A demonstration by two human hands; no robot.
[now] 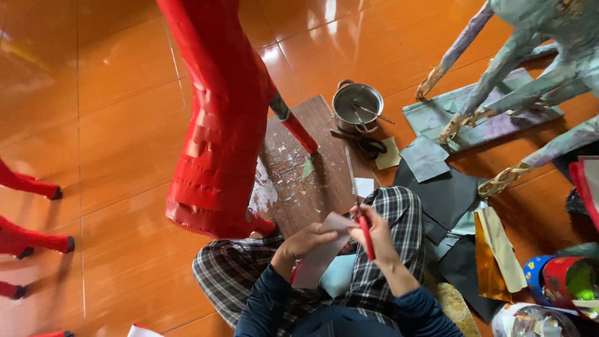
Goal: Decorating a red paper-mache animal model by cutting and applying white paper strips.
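A sheet of pale paper (321, 253) sits over the person's lap, pinched at its upper edge by the left hand (307, 240). The right hand (374, 234) is closed around red-handled scissors (359, 206), blade pointing away toward the wooden board (299, 168). The blade passes close to the left fingers; a slip could nick them or tear the paper crookedly.

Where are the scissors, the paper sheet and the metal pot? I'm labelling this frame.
scissors (365, 240): head view, red handle.
paper sheet (321, 256): head view, sheet's middle.
metal pot (347, 100): head view, left rim.
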